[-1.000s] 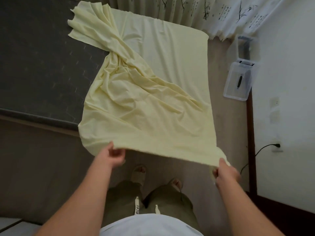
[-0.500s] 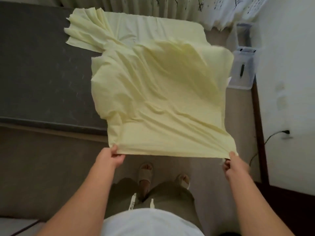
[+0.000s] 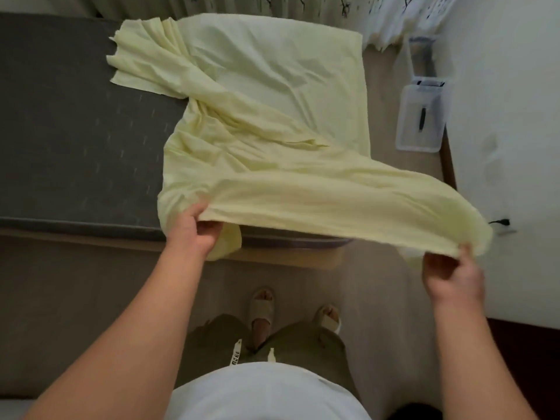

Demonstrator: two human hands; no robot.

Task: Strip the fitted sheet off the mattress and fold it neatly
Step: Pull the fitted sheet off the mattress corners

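Note:
A pale yellow fitted sheet lies loose and rumpled over the right end of a dark grey mattress. Its far part lies flat near the curtain, with a bunched flap thrown to the left. The near edge is lifted off the bed and stretched between my hands. My left hand grips that edge at the mattress's front side, and a small corner of cloth hangs below it. My right hand pinches the other end of the edge, out past the mattress over the floor.
A clear plastic box with a dark pen-like thing inside stands on the floor by the white wall. Patterned curtains hang behind the bed. A black cable and plug sit at the wall. My sandalled feet stand beside the wooden bed frame.
The billowed sheet has dropped back onto the mattress. Both hands moved forward and apart with the near edge, the right one swinging further right towards the wall.

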